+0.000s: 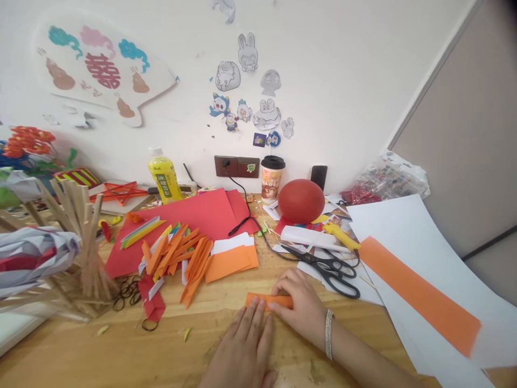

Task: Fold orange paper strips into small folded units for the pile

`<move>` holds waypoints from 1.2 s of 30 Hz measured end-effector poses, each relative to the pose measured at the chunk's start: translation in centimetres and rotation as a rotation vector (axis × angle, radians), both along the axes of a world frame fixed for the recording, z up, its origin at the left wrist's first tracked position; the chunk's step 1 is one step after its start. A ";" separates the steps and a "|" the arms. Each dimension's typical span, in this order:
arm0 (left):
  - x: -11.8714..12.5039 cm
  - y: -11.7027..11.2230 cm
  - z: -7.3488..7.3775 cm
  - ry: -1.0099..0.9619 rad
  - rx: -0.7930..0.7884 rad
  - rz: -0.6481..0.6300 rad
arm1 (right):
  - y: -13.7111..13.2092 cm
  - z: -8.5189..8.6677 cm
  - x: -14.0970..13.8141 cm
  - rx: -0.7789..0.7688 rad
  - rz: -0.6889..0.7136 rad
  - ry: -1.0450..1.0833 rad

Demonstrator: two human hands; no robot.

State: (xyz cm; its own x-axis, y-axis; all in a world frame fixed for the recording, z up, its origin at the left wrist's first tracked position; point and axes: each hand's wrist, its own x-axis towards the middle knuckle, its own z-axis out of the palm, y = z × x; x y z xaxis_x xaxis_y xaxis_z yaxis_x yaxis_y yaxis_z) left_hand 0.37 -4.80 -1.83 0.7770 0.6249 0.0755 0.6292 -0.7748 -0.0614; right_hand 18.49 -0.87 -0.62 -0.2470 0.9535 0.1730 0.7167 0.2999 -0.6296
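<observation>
A small folded orange paper strip lies on the wooden table in front of me. My left hand rests flat on the table, fingers stretched out, fingertips touching the strip's near edge. My right hand lies over the strip's right end with fingers pressed down on it; a silver bracelet sits on that wrist. Black scissors lie just beyond my right hand.
A pile of folded orange strips and orange and white sheets lie ahead, on red paper. A red balloon, cup and yellow bottle stand by the wall. White sheets with an orange strip lie right. Wooden sticks stand left.
</observation>
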 end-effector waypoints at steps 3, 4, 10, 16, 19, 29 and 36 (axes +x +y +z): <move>0.1 0.0 0.3 0.038 -0.015 -0.007 | -0.1 0.1 -0.1 -0.006 -0.026 -0.043; 0.0 0.0 0.3 0.042 -0.009 -0.007 | -0.1 0.2 0.0 -0.006 -0.030 -0.063; -0.7 0.1 -0.6 -0.008 0.046 -0.021 | 0.2 1.5 2.6 -0.098 0.066 -0.172; -1.1 0.3 0.0 0.009 -0.004 -0.017 | 0.7 2.0 4.6 -0.146 0.225 -0.155; -1.6 0.3 0.6 0.049 0.008 -0.006 | 0.8 2.1 4.8 -0.175 0.228 -0.146; -1.3 2.4 -0.1 -0.308 0.562 0.010 | -0.1 1.0 1.9 -0.093 0.057 -0.114; -0.6 3.5 0.3 -0.457 0.213 -0.066 | -0.9 0.2 0.2 0.002 0.150 -0.062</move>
State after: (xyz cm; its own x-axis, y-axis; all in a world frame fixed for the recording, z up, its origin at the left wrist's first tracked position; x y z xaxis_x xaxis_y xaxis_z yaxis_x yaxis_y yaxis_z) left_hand -0.27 -1.30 -1.58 0.6721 0.5095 0.5373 0.5790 -0.8140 0.0477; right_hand 18.72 -1.73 -0.37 -0.3973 0.9046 0.1547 0.7013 0.4080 -0.5846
